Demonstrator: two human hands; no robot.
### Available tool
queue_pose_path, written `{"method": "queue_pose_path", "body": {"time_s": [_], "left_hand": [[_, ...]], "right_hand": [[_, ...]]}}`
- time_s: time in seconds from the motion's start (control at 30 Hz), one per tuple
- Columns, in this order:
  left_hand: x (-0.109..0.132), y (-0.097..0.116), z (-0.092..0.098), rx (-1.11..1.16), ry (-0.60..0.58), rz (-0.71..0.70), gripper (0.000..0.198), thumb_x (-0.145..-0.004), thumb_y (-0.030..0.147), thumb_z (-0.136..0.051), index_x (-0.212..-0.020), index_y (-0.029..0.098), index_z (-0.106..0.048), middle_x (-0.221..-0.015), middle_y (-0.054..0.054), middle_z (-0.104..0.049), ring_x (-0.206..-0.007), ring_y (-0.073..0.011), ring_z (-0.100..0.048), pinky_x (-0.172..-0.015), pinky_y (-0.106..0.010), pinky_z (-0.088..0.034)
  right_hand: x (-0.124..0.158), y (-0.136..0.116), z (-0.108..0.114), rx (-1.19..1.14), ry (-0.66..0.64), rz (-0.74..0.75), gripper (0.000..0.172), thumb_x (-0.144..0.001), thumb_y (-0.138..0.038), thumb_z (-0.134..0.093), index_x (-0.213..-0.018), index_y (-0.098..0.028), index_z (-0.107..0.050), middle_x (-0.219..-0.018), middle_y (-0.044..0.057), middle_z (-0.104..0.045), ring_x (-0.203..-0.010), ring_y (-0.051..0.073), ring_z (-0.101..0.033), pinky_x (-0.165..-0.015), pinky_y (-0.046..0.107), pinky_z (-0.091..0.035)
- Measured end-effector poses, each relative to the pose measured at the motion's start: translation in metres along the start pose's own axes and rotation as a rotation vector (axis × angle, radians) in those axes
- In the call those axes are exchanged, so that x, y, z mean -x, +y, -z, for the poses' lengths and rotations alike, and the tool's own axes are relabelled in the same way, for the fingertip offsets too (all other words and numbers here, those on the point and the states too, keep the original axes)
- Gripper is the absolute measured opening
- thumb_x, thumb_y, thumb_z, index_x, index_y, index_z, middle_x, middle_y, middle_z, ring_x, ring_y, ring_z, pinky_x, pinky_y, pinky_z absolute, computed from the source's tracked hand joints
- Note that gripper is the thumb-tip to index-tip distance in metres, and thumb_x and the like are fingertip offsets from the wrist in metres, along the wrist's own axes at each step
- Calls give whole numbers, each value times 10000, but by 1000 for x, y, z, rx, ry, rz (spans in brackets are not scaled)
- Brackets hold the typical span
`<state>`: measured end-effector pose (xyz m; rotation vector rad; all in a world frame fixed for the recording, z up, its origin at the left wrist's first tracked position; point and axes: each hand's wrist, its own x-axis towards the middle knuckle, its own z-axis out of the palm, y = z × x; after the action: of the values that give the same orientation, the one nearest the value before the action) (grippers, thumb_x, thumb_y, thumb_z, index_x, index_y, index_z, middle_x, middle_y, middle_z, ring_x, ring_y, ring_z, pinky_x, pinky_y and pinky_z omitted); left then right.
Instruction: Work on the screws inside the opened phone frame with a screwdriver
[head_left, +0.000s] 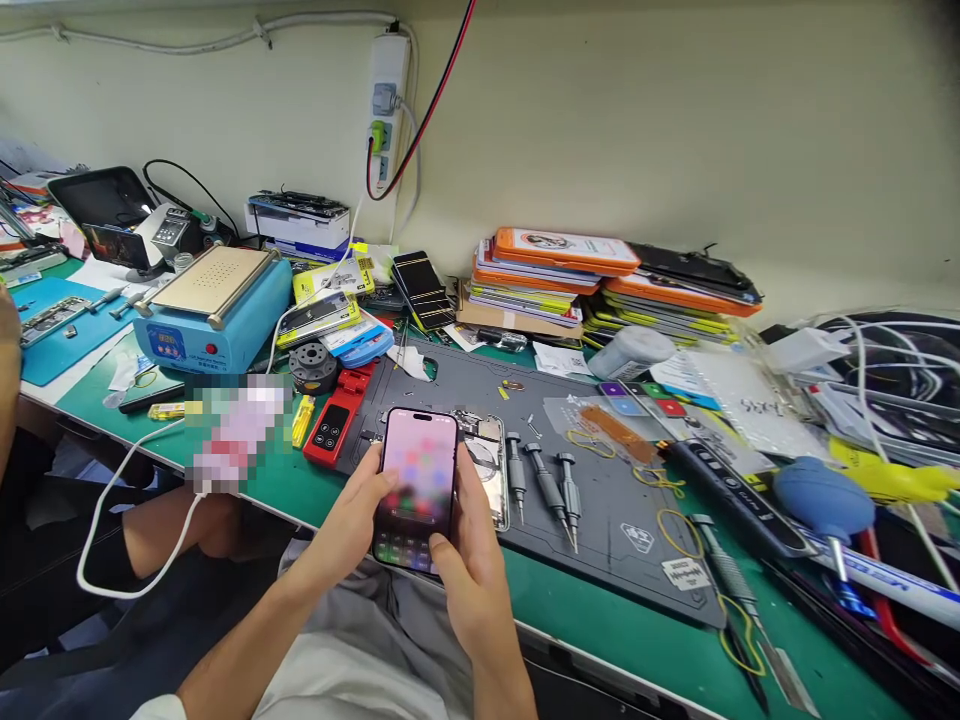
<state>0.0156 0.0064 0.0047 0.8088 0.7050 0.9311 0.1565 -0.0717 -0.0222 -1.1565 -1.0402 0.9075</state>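
A smartphone [417, 480] with a lit, pinkish screen is held upright between both hands near the bench edge. My left hand [358, 510] grips its left side, with the thumb at the screen edge. My right hand [476, 560] wraps the right side, its thumb over the lower screen, where a keyboard seems to show. Behind the phone lies an opened phone body [489, 465] with bare inner parts, partly hidden by the phone and my right fingers. Several grey screwdrivers [546, 485] lie just right of it on the dark work mat [480, 385].
A blue heating plate machine [217, 310] stands at left, near a pixelated phone-like item [240, 435] on a white cable. A red device [337, 420] lies beside the mat. To the right are a razor blade [685, 573], a blue air blower [821, 497] and a knife [787, 680]. Another person's arm [9, 370] shows far left.
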Motion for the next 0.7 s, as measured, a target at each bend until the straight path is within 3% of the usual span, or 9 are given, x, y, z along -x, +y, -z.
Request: {"method": "queue_pose_path", "body": {"time_s": [0.13,0.3,0.47,0.57,0.63,0.7], "left_hand": [[0,0,0,1,-38,5,522,-1098,463,-725,-1567,232,-721,-1569,-114,-779,-1486,-374,-681,-1222,-439,-528],[3,3,-1,-3,-87,12,529,-1120,518,-684,-1554,218,-723,-1542,-122,-784,-1470,-375,-682,-1186,-426,-538],[6,8,-1,-18,-142,37,522,-1133,530,-707,-1551,218,-724,-1478,-116,-808,-1406,-367,-712,-1164,-429,-544],[5,9,-2,-11,-138,37,506,-1127,537,-716,-1517,216,-739,-1479,-110,-806,-1402,-361,-711,-1137,-411,-552],[3,9,-4,8,-124,31,508,-1109,550,-724,-1480,205,-753,-1460,-114,-813,-1400,-369,-712,-1130,-417,-562],[2,9,-6,35,-106,20,527,-1080,570,-739,-1449,195,-759,-1418,-118,-829,-1387,-378,-724,-1140,-433,-568]], "right_hand": [[0,-2,-2,12,27,0,668,-1189,-390,-621,-1816,-481,-409,-1937,-69,-333,-1782,181,-366,-1428,323,-367],[0,-7,-9,80,123,9,724,-1193,-474,-630,-1852,-442,-332,-1930,7,-361,-1741,247,-450,-1386,413,-450],[0,-5,-10,187,150,9,621,-1115,-565,-730,-1705,-411,-612,-1686,69,-644,-1584,341,-591,-1360,570,-459],[2,-4,-9,123,153,-19,677,-1145,-552,-677,-1785,-439,-485,-1822,53,-520,-1668,337,-528,-1389,583,-434],[4,-6,-8,50,139,-47,732,-1177,-518,-621,-1846,-479,-327,-1918,13,-378,-1735,306,-461,-1410,544,-426],[6,-9,-7,-19,101,-73,740,-1193,-478,-582,-1861,-501,-262,-1942,-17,-327,-1753,276,-439,-1405,488,-443]]}}
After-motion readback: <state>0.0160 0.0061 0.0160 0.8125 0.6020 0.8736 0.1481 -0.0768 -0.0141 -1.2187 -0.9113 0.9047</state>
